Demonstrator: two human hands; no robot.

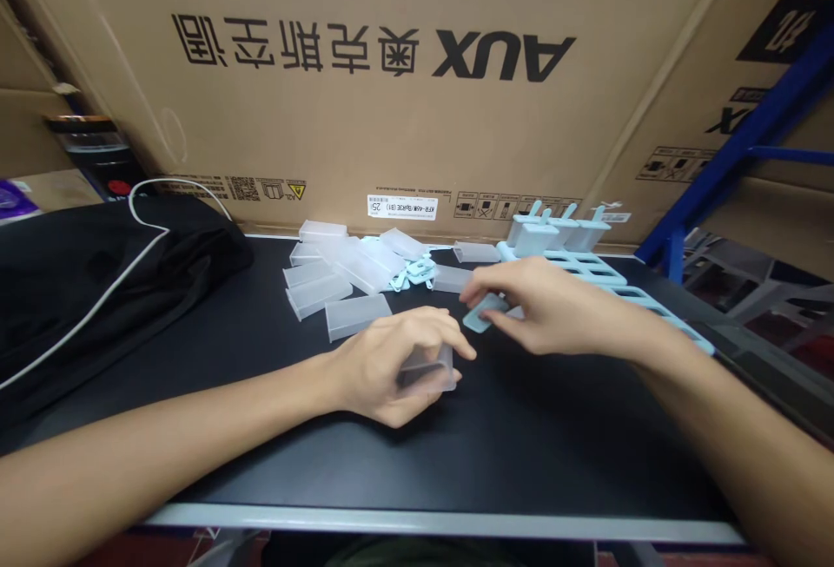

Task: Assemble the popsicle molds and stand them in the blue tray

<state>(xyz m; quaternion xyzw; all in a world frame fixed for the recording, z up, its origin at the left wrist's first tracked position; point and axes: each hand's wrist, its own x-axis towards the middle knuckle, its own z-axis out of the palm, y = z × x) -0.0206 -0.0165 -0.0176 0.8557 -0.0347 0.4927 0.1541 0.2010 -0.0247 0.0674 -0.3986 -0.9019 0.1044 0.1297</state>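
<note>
My left hand (397, 363) is wrapped round a clear plastic popsicle mold (426, 376), its open end facing right. To the right, my right hand (521, 302) pinches a light blue popsicle mold lid (483, 313) a short way from that mold. Several loose clear molds (357, 315) lie behind my left hand, some overlapping. Among them is a small heap of blue lids (417, 270). Beyond my right hand a light blue rack (579, 265) holds several molds with lids on, their stick handles pointing up (538, 237).
A large cardboard box (365, 133) stands along the back of the black table (365, 463). Black cloth (130, 280) with a white cable (91, 315) over it lies at the left, near a dark bottle (97, 154). A blue metal frame (736, 146) rises at the right.
</note>
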